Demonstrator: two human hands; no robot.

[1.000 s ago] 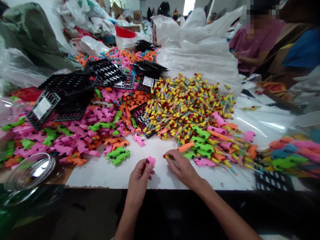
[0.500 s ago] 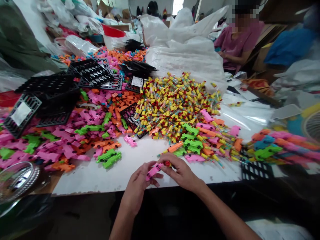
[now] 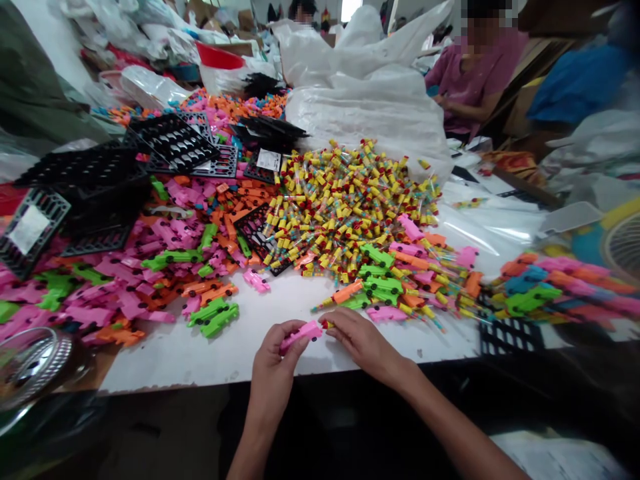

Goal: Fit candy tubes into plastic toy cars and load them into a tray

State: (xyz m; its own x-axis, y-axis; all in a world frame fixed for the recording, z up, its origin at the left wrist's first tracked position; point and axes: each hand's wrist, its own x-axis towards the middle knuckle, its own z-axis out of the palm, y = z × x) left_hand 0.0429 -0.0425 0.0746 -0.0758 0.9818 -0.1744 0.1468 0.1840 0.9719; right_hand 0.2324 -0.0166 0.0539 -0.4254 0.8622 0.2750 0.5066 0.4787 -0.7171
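Note:
My left hand [image 3: 277, 357] is closed on a pink toy car [image 3: 306, 331], holding it between thumb and fingers above the front of the white table [image 3: 210, 363]. Just to its right, my right hand [image 3: 361, 343] pinches a small tube with a red and yellow cap [image 3: 328, 325]. The cap is close to the car's right end; whether they touch I cannot tell. Most of the tube is hidden by the fingers. Beyond my hands lies a big heap of yellow-capped clear tubes [image 3: 340, 207]. Green toy cars [image 3: 383, 287] rest to the right of it.
Pink, orange and green cars [image 3: 115, 280] cover the left side, with black plastic trays [image 3: 175, 143] on top. A large white plastic sack [image 3: 365, 113] stands behind the tubes. At the far right are more cars [image 3: 535, 300] and a fan [image 3: 623, 243]. A co-worker [image 3: 473, 80] sits at back right.
My left hand has turned and closed more firmly around the pink car, which now lies more level. My right hand has moved its capped tube to the car's right end.

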